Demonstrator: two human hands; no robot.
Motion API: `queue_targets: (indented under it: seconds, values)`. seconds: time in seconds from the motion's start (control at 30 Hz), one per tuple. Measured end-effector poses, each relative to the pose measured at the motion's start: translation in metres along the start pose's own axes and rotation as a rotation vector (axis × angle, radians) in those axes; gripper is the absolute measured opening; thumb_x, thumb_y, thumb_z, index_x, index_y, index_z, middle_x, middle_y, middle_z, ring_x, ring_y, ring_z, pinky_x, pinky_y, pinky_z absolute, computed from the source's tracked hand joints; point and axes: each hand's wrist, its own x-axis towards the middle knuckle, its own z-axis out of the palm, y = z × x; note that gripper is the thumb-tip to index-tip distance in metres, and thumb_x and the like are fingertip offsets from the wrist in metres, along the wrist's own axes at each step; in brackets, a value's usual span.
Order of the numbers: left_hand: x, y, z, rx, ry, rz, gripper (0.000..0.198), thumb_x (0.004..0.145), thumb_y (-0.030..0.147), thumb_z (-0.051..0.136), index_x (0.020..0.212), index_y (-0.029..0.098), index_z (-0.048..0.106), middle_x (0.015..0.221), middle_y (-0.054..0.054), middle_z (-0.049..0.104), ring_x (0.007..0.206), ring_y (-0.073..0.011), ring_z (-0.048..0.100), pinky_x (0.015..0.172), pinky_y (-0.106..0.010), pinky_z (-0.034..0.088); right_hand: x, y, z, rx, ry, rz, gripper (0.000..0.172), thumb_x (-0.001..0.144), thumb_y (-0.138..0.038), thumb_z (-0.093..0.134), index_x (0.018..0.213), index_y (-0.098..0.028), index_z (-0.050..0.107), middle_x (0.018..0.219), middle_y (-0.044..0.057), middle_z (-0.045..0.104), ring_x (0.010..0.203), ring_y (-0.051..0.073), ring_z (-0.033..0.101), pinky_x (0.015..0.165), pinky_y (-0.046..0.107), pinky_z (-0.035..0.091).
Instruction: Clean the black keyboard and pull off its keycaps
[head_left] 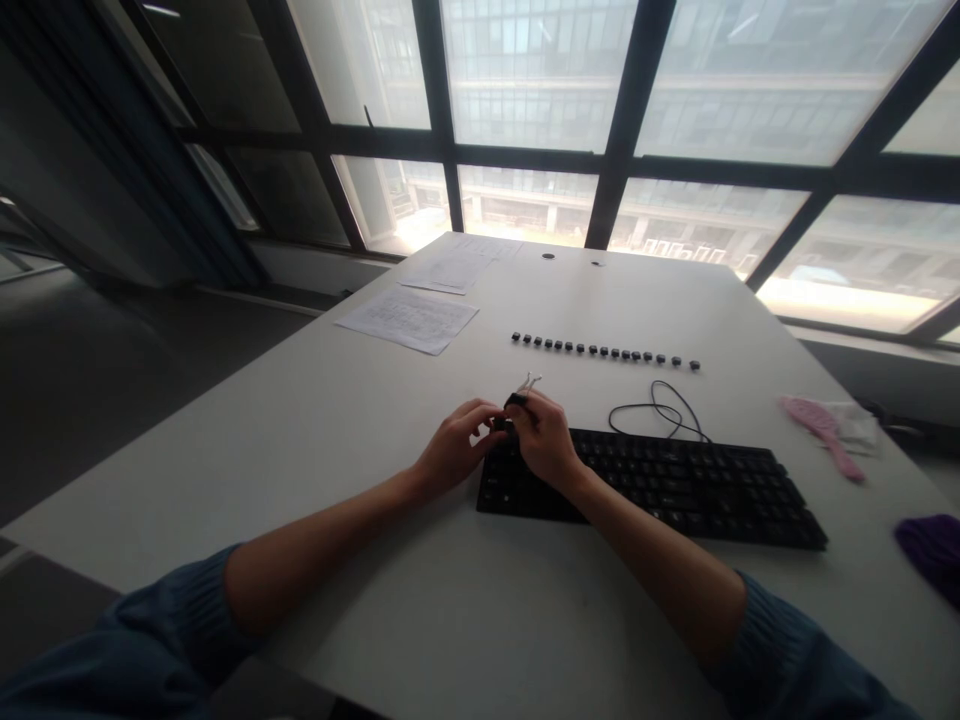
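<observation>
A black keyboard (675, 485) lies on the white table, with both hands over its upper left corner. My right hand (546, 440) is closed on a small tool (517, 399) with a black body and two thin metal prongs pointing up and away. My left hand (457, 445) has its fingers bent together at a small dark piece (503, 425) just below the tool; the fingers partly hide it. Beyond the keyboard, several small black keycaps (592, 350) stand in a row. The keyboard's cable (652, 405) lies looped behind it.
Written paper sheets (411, 318) lie at the left back of the table (300, 420). On the right are a pink hairbrush (825, 435), a white packet (855, 425) and a purple cloth (930, 550). Windows stand behind the far edge.
</observation>
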Motion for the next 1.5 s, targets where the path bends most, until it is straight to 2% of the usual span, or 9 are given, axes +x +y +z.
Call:
queue_targets:
  seconds: [0.47, 0.67, 0.77, 0.9, 1.03, 1.1, 1.2, 1.37, 1.5]
  values:
    - [-0.001, 0.002, -0.003, -0.04, 0.118, -0.095, 0.026, 0.082, 0.023, 0.076, 0.107, 0.021, 0.067, 0.093, -0.002, 0.07, 0.08, -0.0159, 0.063, 0.072, -0.028, 0.053, -0.002, -0.002, 0.001, -0.054, -0.109, 0.003, 0.024, 0.097, -0.022, 0.048, 0.079, -0.019, 0.063, 0.085, 0.004, 0.061, 0.078, 0.017, 0.056, 0.072, 0.029, 0.043]
    - [-0.001, -0.002, -0.002, -0.041, 0.12, -0.055, 0.027, 0.086, 0.024, 0.074, 0.11, 0.022, 0.061, 0.099, -0.003, 0.073, 0.087, -0.018, 0.069, 0.077, -0.031, 0.057, 0.0, 0.003, 0.002, -0.081, 0.024, 0.119, 0.024, 0.095, -0.026, 0.051, 0.073, -0.019, 0.057, 0.072, 0.0, 0.057, 0.068, 0.015, 0.052, 0.064, 0.028, 0.039]
    - [-0.001, -0.005, -0.002, 0.05, 0.075, 0.024, 0.018, 0.09, 0.02, 0.068, 0.107, 0.023, 0.064, 0.1, -0.003, 0.072, 0.091, -0.018, 0.068, 0.082, -0.033, 0.056, 0.001, 0.006, 0.003, -0.046, 0.059, 0.228, 0.025, 0.095, -0.03, 0.05, 0.074, -0.019, 0.059, 0.068, 0.0, 0.058, 0.064, 0.015, 0.051, 0.06, 0.027, 0.038]
    - [0.0, -0.002, -0.003, 0.134, 0.032, 0.141, 0.022, 0.094, 0.017, 0.063, 0.114, 0.025, 0.067, 0.105, -0.005, 0.072, 0.101, -0.0205, 0.065, 0.09, -0.038, 0.054, 0.001, 0.007, 0.003, -0.01, 0.065, 0.274, 0.028, 0.095, -0.035, 0.051, 0.073, -0.019, 0.059, 0.065, 0.0, 0.058, 0.06, 0.014, 0.05, 0.056, 0.026, 0.037]
    - [0.005, -0.004, -0.007, 0.049, 0.104, 0.088, 0.013, 0.092, 0.021, 0.066, 0.105, 0.023, 0.069, 0.112, -0.008, 0.068, 0.105, -0.021, 0.064, 0.086, -0.035, 0.056, 0.003, 0.008, 0.003, 0.015, 0.128, 0.306, 0.031, 0.095, -0.038, 0.051, 0.073, -0.019, 0.059, 0.064, 0.001, 0.059, 0.058, 0.015, 0.051, 0.055, 0.026, 0.037]
    - [0.016, -0.016, -0.01, -0.001, 0.141, 0.004, 0.012, 0.09, 0.024, 0.068, 0.102, 0.021, 0.069, 0.108, -0.007, 0.068, 0.096, -0.0193, 0.065, 0.075, -0.03, 0.056, 0.003, 0.01, 0.004, 0.029, 0.155, 0.317, 0.032, 0.095, -0.039, 0.05, 0.072, -0.019, 0.059, 0.064, 0.001, 0.06, 0.058, 0.015, 0.052, 0.054, 0.026, 0.038]
    - [0.046, -0.05, -0.015, 0.014, 0.164, -0.126, 0.015, 0.088, 0.025, 0.068, 0.101, 0.02, 0.07, 0.099, -0.004, 0.071, 0.081, -0.0162, 0.067, 0.066, -0.026, 0.054, 0.004, 0.012, 0.005, 0.047, 0.15, 0.316, 0.031, 0.095, -0.039, 0.051, 0.073, -0.019, 0.059, 0.064, 0.001, 0.06, 0.058, 0.015, 0.052, 0.054, 0.025, 0.038]
    - [0.11, -0.108, -0.005, 0.158, 0.1, -0.269, 0.02, 0.082, 0.021, 0.07, 0.101, 0.018, 0.075, 0.102, -0.006, 0.074, 0.083, -0.0174, 0.067, 0.079, -0.029, 0.054, 0.003, 0.013, 0.006, 0.057, 0.136, 0.309, 0.03, 0.095, -0.038, 0.051, 0.074, -0.019, 0.06, 0.065, 0.001, 0.06, 0.058, 0.015, 0.053, 0.053, 0.025, 0.038]
    - [0.143, -0.132, 0.011, 0.167, 0.066, -0.306, 0.021, 0.078, 0.018, 0.07, 0.098, 0.017, 0.078, 0.101, -0.007, 0.076, 0.081, -0.0184, 0.066, 0.081, -0.03, 0.053, 0.002, 0.013, 0.005, 0.054, 0.127, 0.311, 0.03, 0.096, -0.038, 0.051, 0.074, -0.019, 0.06, 0.065, 0.002, 0.061, 0.058, 0.015, 0.054, 0.053, 0.025, 0.039]
